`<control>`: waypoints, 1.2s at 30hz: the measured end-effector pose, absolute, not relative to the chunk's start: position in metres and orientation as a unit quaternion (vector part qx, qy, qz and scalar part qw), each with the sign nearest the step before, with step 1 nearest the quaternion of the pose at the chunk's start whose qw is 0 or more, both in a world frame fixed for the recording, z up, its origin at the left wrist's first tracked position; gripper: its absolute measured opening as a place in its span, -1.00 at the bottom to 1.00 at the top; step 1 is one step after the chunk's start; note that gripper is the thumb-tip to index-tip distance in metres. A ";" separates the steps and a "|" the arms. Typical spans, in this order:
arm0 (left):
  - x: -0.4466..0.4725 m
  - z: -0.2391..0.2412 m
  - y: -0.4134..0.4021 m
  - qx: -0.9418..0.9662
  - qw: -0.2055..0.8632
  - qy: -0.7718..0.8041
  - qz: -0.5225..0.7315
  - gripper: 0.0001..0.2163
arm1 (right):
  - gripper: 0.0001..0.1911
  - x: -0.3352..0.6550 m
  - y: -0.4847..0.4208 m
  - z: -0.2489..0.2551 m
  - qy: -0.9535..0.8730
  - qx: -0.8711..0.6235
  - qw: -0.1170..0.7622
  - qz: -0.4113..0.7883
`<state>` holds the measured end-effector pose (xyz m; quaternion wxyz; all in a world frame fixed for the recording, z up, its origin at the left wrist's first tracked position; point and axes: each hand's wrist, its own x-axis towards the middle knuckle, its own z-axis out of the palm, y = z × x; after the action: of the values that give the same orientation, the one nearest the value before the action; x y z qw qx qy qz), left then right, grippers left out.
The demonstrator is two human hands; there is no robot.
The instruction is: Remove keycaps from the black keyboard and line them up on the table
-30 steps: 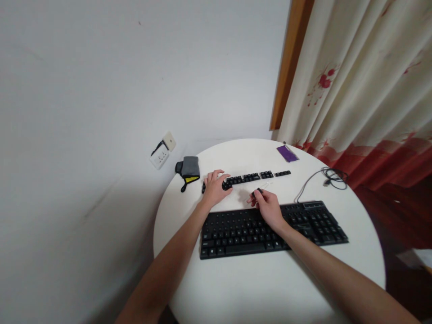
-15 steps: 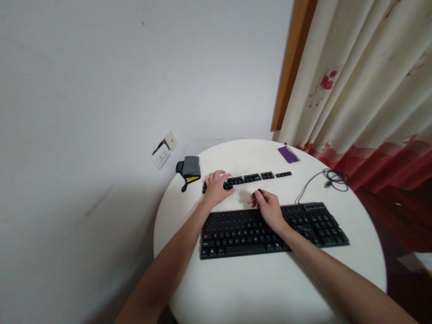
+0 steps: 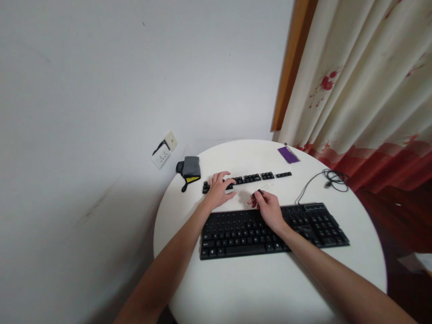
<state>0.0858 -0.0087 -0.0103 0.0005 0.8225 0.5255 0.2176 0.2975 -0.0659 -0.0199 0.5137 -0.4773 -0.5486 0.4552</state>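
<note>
A black keyboard point(image 3: 243, 249) lies across the white round table point(image 3: 243, 288), the sockets at its upper left without keycaps. Behind it, loose black keycaps point(image 3: 251, 178) form a long row. Over the left part of that row is my left hand point(image 3: 218, 191), thumb and fingers apart; its fingers hide some keycaps, and contact with any of them is hard to make out. My right hand point(image 3: 269, 208) is closed around the black handle of a keycap puller point(image 3: 259, 192), above the keyboard's back edge. The puller's thin wires stick out past the fingers.
A grey pouch point(image 3: 191, 166) with yellow inside sits at the table's back left, by the wall socket point(image 3: 161, 156). At the back right lies a purple packet point(image 3: 288, 154). The keyboard's coiled cable point(image 3: 337, 181) rests near the right edge, before the curtain point(image 3: 357, 90).
My left hand has shifted slightly along the keycap row, its index finger now bent over the keycaps. My right hand with the keycap puller stays in place.
</note>
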 end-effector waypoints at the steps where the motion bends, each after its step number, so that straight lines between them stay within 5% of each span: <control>1: 0.086 -0.010 -0.009 0.827 0.003 0.521 0.211 -0.72 | -0.52 0.298 -0.066 -0.020 -0.549 -0.479 0.512 0.455; 36: 0.088 -0.010 -0.009 0.833 -0.003 0.519 0.190 -0.82 | -0.55 0.297 -0.068 -0.016 -0.550 -0.479 0.514 0.451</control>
<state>0.0883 -0.0095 -0.0097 -0.0034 0.8333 0.5190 0.1903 0.2972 -0.0681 -0.0164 0.5143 -0.4792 -0.5504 0.4505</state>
